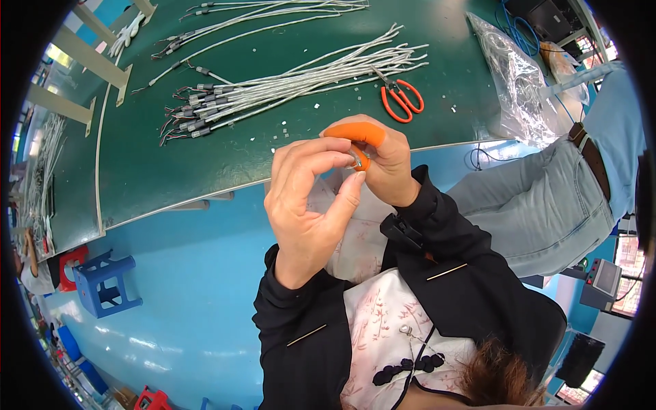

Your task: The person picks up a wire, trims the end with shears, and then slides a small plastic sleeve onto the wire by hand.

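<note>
My left hand (304,201) and my right hand (391,160) meet in front of the table's near edge. Orange finger covers (355,131) sit on two digits of my right hand. Fingers and thumb of the left hand close in a pinch by the orange tips, around something small and shiny that I cannot make out. My right fingers also curl in on that spot, partly hidden. Beyond the hands lies a bundle of silvery-white cables (294,85) with dark sleeves and thin bare wires at their left ends. Orange-handled cutters (402,99) rest against its right end.
More cables (266,22) lie farther back on the green table (225,160), among small white scraps. A clear plastic bag (509,82) is at the right. A person in jeans (533,205) stands close on my right. A blue stool (108,283) is on the floor at left.
</note>
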The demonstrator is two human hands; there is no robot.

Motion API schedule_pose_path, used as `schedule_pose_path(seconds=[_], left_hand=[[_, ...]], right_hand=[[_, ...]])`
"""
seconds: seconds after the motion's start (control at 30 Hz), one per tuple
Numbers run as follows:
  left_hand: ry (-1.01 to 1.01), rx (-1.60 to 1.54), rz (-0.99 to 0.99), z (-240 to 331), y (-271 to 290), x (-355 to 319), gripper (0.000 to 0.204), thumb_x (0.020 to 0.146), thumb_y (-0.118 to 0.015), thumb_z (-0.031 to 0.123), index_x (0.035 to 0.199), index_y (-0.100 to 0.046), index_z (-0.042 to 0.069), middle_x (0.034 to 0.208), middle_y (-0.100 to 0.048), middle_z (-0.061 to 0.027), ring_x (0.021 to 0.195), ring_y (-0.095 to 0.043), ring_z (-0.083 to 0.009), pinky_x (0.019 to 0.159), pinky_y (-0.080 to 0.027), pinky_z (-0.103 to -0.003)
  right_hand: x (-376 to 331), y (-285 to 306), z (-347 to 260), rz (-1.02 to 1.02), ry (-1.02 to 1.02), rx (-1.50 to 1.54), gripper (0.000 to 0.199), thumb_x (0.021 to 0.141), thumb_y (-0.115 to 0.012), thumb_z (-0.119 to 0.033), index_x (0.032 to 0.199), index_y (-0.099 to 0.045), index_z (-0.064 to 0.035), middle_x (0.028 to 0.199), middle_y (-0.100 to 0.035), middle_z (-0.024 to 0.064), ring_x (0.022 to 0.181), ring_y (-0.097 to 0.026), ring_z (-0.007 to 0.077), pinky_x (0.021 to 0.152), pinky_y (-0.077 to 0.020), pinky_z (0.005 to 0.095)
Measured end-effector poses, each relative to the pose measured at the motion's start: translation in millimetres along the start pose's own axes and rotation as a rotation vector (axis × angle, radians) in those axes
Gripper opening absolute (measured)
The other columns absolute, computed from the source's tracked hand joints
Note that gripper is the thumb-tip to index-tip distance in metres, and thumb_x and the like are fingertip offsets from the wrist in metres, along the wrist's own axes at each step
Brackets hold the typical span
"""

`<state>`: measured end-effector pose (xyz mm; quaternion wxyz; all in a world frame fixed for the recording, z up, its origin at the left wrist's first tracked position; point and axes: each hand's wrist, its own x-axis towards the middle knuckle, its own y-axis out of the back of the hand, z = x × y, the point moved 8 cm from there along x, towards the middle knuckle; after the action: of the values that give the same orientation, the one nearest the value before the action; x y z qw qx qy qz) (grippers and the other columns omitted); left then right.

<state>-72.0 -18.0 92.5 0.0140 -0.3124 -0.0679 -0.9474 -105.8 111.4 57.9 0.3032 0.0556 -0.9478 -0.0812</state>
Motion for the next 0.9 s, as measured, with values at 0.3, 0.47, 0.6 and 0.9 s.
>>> schedule_pose_path(seconds=[0.3,0.47,0.6,0.9], left_hand=[[0.091,-0.066,0.023,-10.9,7.7,-4.2,0.018,0.071,-0.070,-0.003,0.087,-0.063,0.003,0.096,-0.067,-0.0072,0.090,-0.057,-0.0223,0.081,-0.045,-0.032],[0.213,-0.137,0.022,-23.4,21.3,-10.0,0.014,0.074,-0.068,-0.003,0.087,-0.064,0.001,0.095,-0.066,-0.0070,0.091,-0.057,-0.0195,0.082,-0.044,-0.031],[0.392,-0.312,0.015,-44.3,26.9,-19.0,0.012,0.076,-0.066,-0.004,0.086,-0.064,0.000,0.095,-0.064,-0.0066,0.091,-0.056,-0.0162,0.081,-0.044,-0.030],[0.739,-0.900,0.020,-75.4,19.0,-39.8,0.007,0.078,-0.063,-0.002,0.083,-0.064,0.002,0.101,-0.059,-0.0045,0.090,-0.054,-0.0120,0.082,-0.040,-0.027]], right_hand=[[0.0,-1.0,-16.3,-0.008,0.111,-0.203,0.028,0.075,-0.064,0.011,0.101,-0.062,0.0008,0.096,-0.063,0.0112,0.081,-0.062,0.0197,0.068,-0.0506,0.0267],[-1.7,-4.9,-21.6,-0.007,0.194,-0.398,0.029,0.071,-0.066,0.012,0.097,-0.063,0.0007,0.094,-0.063,0.0112,0.076,-0.064,0.0208,0.065,-0.0517,0.0271],[-3.7,-2.0,-28.4,0.034,0.284,-0.481,0.028,0.071,-0.067,0.012,0.097,-0.064,0.0005,0.093,-0.063,0.0108,0.074,-0.064,0.0207,0.062,-0.0521,0.0271],[-11.6,-21.7,-32.5,-0.118,0.231,-0.474,0.024,0.076,-0.067,0.008,0.098,-0.064,0.0015,0.087,-0.064,0.0100,0.071,-0.065,0.0181,0.060,-0.0526,0.0249]])
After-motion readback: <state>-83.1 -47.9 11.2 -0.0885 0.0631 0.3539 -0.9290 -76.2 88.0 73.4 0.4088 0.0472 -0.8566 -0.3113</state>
